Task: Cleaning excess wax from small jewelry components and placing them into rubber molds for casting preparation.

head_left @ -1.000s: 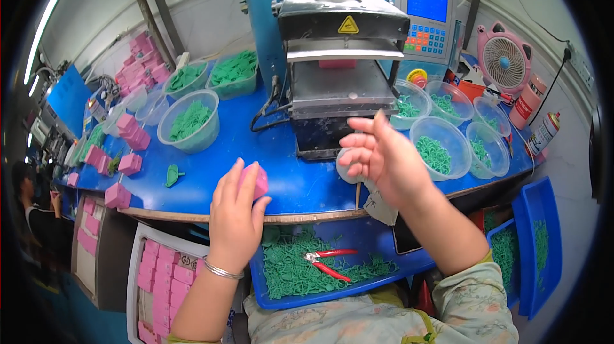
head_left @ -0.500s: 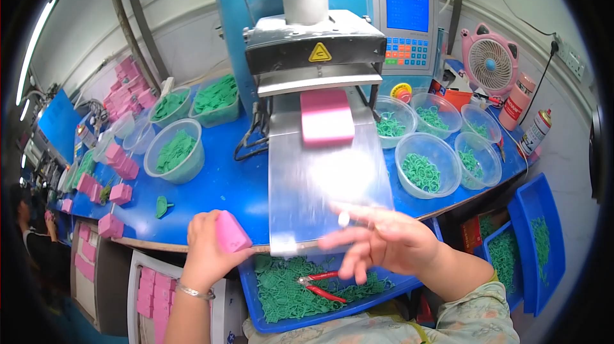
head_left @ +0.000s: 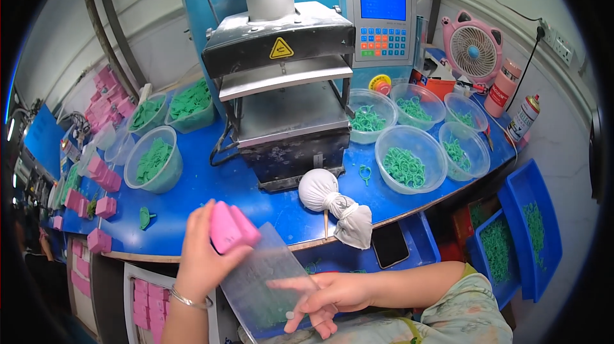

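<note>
My left hand (head_left: 208, 248) is closed around pink blocks (head_left: 233, 225), seemingly two pressed together, above the table's front edge. Just below them a clear flat plate (head_left: 246, 286) tilts over the front tray. My right hand (head_left: 320, 302) grips the plate's right side, some fingers showing through it; a small white spot sits at one finger. Ahead stands a press (head_left: 281, 49) with a bare metal bed (head_left: 288, 113). A tied white cloth pouch (head_left: 318, 190) lies before it, beside a small green piece (head_left: 364, 175).
Tubs of green pieces stand at left (head_left: 153, 160) and right (head_left: 411, 160). More pink blocks (head_left: 105, 206) line the left side. A phone (head_left: 390, 245) lies in the blue front tray (head_left: 421, 241). Blue trays (head_left: 534, 235), a pink fan (head_left: 473, 49) and a spray can (head_left: 524, 118) are at right.
The clear plate has come off the press toward me, into my right hand. The block that lay on it is gone from there; my left hand has risen with pink blocks. The cloth pouch is uncovered.
</note>
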Demonstrator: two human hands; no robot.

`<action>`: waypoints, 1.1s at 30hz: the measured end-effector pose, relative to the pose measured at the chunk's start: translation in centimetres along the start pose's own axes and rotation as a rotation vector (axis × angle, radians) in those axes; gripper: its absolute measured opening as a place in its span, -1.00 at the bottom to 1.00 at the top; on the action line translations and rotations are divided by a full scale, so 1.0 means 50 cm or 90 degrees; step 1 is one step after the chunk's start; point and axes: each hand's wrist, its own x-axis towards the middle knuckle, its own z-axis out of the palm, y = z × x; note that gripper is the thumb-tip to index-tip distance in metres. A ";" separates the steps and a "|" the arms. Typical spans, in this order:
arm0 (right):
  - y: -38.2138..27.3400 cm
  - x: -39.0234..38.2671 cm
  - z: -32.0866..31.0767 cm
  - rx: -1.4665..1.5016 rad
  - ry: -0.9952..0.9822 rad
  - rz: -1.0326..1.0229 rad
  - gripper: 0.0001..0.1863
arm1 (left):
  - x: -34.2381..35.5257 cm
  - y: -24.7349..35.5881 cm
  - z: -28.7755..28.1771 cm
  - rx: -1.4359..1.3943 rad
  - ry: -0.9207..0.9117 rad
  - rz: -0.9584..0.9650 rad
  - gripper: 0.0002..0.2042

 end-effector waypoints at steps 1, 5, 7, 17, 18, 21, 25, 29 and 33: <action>0.013 0.002 0.004 0.001 -0.003 0.003 -0.19 | -0.007 -0.027 0.002 0.002 0.000 -0.004 -0.12; 0.024 -0.004 0.007 0.017 -0.003 -0.024 -0.21 | -0.026 -0.044 0.009 0.109 0.216 -0.102 -0.18; 0.025 0.002 -0.013 -0.039 -0.032 0.021 -0.25 | -0.056 -0.021 0.013 -0.182 0.288 0.080 -0.28; 0.074 -0.010 -0.054 -0.298 0.070 -0.160 -0.61 | -0.081 0.077 0.021 0.013 0.151 0.372 -0.69; 0.078 -0.009 -0.054 -0.296 0.089 -0.173 -0.65 | -0.086 0.076 0.022 0.020 0.151 0.360 -0.69; 0.082 -0.005 -0.048 -0.293 0.112 -0.193 -0.69 | -0.097 0.074 0.022 -0.002 0.192 0.386 -0.75; 0.084 -0.007 -0.049 -0.338 0.108 -0.199 -0.70 | -0.106 0.072 0.028 -0.018 0.228 0.395 -0.74; 0.095 -0.005 -0.056 -0.378 0.080 -0.220 -0.60 | -0.113 0.067 0.026 -0.047 0.206 0.361 -0.63; 0.036 -0.029 -0.001 -0.153 0.115 -0.091 -0.43 | -0.090 0.058 0.009 0.031 0.087 0.194 -0.49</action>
